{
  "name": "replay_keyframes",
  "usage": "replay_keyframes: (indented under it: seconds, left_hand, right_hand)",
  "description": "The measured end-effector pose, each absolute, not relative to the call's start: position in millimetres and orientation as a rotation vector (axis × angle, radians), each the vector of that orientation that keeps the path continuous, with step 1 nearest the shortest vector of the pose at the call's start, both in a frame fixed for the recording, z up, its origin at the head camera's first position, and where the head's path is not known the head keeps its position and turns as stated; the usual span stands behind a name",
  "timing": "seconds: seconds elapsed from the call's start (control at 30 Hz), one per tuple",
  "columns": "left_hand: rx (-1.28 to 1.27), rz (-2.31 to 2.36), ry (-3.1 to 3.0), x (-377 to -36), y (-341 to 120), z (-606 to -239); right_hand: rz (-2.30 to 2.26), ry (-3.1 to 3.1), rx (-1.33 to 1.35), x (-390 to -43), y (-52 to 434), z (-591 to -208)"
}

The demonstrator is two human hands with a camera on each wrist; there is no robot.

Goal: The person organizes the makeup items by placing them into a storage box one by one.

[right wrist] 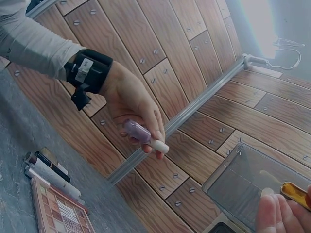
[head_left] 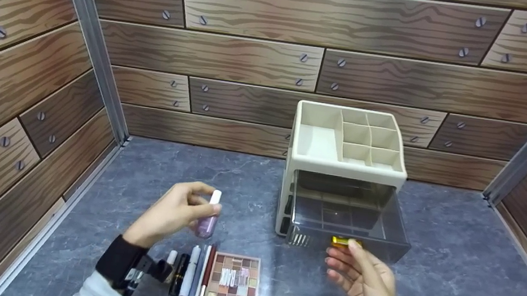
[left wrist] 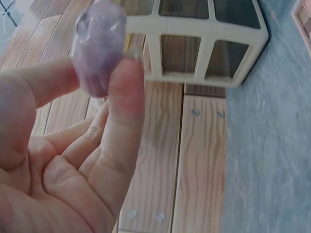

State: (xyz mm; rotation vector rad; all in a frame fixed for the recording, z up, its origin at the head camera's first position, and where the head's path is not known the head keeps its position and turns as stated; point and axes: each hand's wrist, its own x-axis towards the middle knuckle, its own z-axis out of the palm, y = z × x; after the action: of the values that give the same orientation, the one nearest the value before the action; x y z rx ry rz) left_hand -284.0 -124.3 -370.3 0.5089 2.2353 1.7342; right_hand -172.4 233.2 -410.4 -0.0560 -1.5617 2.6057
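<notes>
My left hand [head_left: 175, 212] pinches a small lilac bottle with a white cap [head_left: 209, 216] above the grey tabletop; the same bottle [left wrist: 97, 48] fills the left wrist view between thumb and fingers, and shows as the bottle [right wrist: 143, 134] in the right wrist view. My right hand [head_left: 363, 281] holds a small gold-coloured tube [head_left: 342, 241] at its fingertips, right at the front of the open smoky drawer [head_left: 349, 226] of a cream organiser [head_left: 347, 143]. The gold tube [right wrist: 295, 194] appears at the edge of the right wrist view, beside the drawer [right wrist: 248, 182].
Several pens and tubes [head_left: 190, 275] lie in a row beside an eyeshadow palette [head_left: 233, 281] near the front edge, under my left hand. Wood-patterned walls [head_left: 254, 61] enclose the grey marbled table [head_left: 454, 272] on three sides.
</notes>
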Motion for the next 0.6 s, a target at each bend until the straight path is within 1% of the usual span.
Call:
replay_keyframes:
  seconds: [0.2,0.43,0.6]
  left_hand:
    - [0.524,1.777,2.172,-290,-109,-358]
    - [0.557,1.758,2.138,-292,-80,-329]
    - [0.599,1.743,2.114,-294,-57,-315]
  right_hand:
    - [2.622,-1.547,-0.015,-173,234,-412]
    - [2.582,-1.574,-0.076,-172,231,-408]
    - [2.588,-1.575,-0.093,-172,230,-408]
